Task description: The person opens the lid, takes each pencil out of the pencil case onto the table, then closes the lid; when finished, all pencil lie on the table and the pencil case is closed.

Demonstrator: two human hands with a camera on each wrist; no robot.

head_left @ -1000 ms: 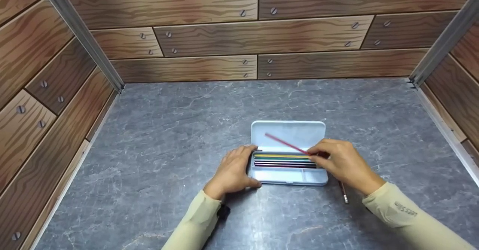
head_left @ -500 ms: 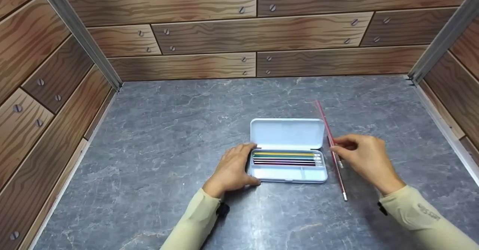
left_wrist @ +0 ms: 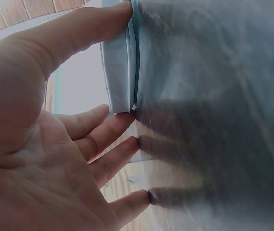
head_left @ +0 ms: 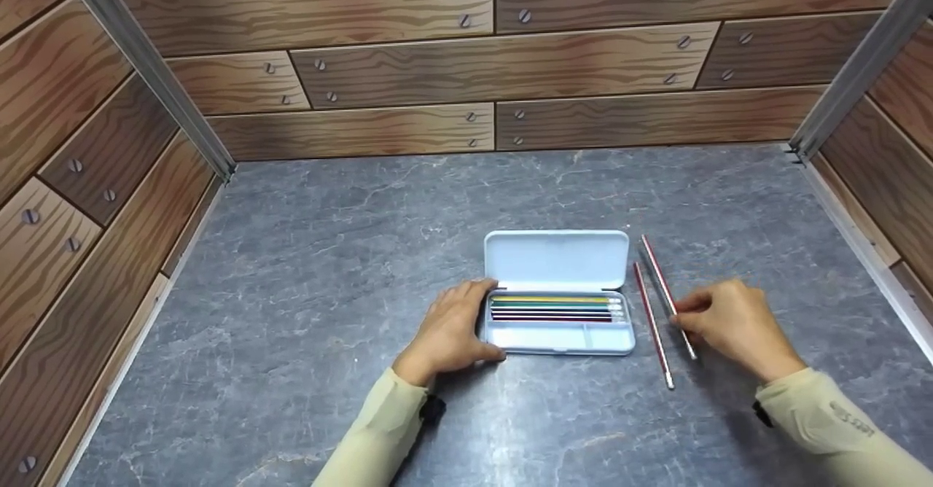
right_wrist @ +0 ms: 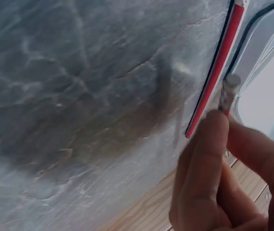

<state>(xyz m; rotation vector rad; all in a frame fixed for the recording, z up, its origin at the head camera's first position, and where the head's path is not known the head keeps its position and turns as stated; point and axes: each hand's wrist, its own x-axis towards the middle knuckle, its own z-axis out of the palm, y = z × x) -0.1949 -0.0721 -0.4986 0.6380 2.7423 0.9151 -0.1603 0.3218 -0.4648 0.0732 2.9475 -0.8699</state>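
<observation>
From the head view: the left hand (head_left: 450,330) braces the near-left corner of the open pencil case (head_left: 558,294) on the grey tabletop (head_left: 328,254), thumb and fingers curled round its edge. Inside lies a row of coloured pencils (head_left: 557,309). Just right of the case a red pencil (head_left: 652,324) lies flat, and the right hand (head_left: 732,326) pinches a second red pencil (head_left: 667,294) beside it, tip pointing away, angled low over the tabletop.

Left wrist view now: the thumb (left_wrist: 74,33) presses the pale blue case (left_wrist: 119,57) wall, fingertips resting on the tabletop beside it.

Right wrist view: thumb and forefinger (right_wrist: 202,159) are closed on the pencil's end, metal ferrule (right_wrist: 228,91) poking out, the other red pencil (right_wrist: 218,67) lying alongside the case.

My read: a pencil like this is light, stiff and slim, prone to roll, with a breakable point; a pinch nearer mid-shaft would steady it better than this end hold
</observation>
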